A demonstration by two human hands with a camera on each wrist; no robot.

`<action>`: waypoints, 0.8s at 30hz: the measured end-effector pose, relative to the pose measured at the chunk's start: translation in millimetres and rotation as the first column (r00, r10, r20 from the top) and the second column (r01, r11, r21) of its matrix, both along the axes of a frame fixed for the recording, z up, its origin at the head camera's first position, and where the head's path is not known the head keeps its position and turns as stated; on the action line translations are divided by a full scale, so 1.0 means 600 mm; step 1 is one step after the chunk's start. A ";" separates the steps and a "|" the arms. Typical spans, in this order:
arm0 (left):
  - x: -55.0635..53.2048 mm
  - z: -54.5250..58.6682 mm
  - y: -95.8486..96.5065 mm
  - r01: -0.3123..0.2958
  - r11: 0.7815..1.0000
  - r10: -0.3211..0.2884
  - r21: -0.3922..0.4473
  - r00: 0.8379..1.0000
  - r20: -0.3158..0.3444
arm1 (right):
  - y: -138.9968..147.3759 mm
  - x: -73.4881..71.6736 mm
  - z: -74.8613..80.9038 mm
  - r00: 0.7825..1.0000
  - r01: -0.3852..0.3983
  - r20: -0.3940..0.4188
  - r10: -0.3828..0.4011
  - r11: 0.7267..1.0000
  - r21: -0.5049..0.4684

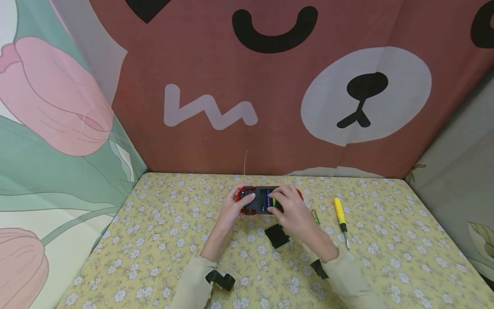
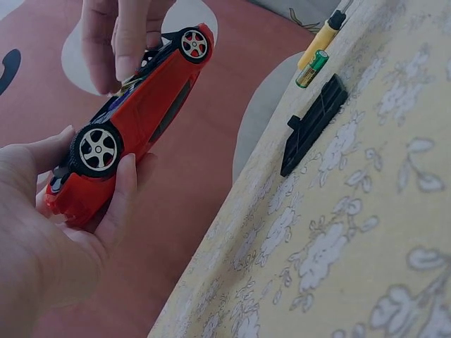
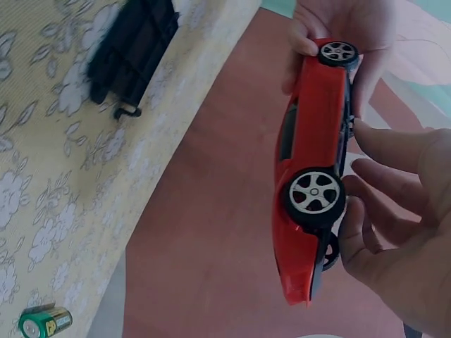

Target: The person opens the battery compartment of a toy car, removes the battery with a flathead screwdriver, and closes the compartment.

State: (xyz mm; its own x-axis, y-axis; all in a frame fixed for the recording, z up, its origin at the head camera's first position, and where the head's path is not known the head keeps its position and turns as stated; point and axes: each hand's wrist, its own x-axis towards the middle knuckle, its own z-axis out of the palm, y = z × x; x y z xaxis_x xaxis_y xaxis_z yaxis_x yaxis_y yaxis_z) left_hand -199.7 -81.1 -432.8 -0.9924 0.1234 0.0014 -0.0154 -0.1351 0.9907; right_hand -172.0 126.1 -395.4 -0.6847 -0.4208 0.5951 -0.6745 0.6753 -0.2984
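A red toy car (image 1: 257, 206) is held upside down above the table, its dark underside facing up and its battery compartment open. My left hand (image 1: 231, 208) grips one end of the car, thumb over the underside near the wheels. At the compartment, my right hand (image 1: 291, 206) pinches a green battery (image 1: 274, 201) between thumb and fingers. A blue battery (image 1: 269, 198) lies beside it in the compartment. The right fingers hide the rest of the compartment. In the right wrist view, the right fingertips are against the car's underside.
On the flowered tablecloth (image 1: 173, 240) lie a black battery cover (image 1: 276, 236), a loose green battery (image 1: 315, 216) and a yellow-handled screwdriver (image 1: 339, 214), all to the right. A thin pale wire (image 1: 245, 165) rises behind the car. A printed cloth (image 1: 216, 146) hangs at the table's back edge.
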 end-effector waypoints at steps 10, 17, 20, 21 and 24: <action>0.000 -0.002 -0.002 0.009 1.000 -0.009 0.010 1.000 -0.012 | 0.001 -0.005 -0.011 0.996 -0.018 -0.083 0.024 0.997 0.075; -0.002 -0.003 -0.002 0.003 1.000 -0.003 0.011 1.000 -0.002 | 0.007 -0.008 -0.017 0.990 -0.038 -0.133 0.049 0.995 0.087; -0.002 -0.002 -0.001 -0.003 1.000 0.003 0.007 1.000 -0.001 | 0.009 -0.011 -0.019 0.983 -0.056 -0.170 0.074 0.993 0.104; -0.002 -0.001 -0.001 -0.005 1.000 0.005 0.006 1.000 0.001 | 0.009 -0.012 -0.020 0.979 -0.062 -0.186 0.082 0.992 0.113; -0.002 -0.001 -0.001 -0.012 1.000 0.012 0.003 1.000 0.003 | 0.010 -0.016 -0.023 0.966 -0.072 -0.236 0.106 0.986 0.148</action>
State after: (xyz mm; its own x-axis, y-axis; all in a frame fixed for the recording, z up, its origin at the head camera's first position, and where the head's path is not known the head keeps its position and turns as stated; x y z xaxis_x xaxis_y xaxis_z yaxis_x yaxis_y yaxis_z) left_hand -200.7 -81.7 -433.3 -0.9938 0.1112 -0.0017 -0.0171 -0.1378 0.9903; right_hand -181.5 132.0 -409.4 -0.4833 -0.5626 0.6707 -0.7745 0.6319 -0.0280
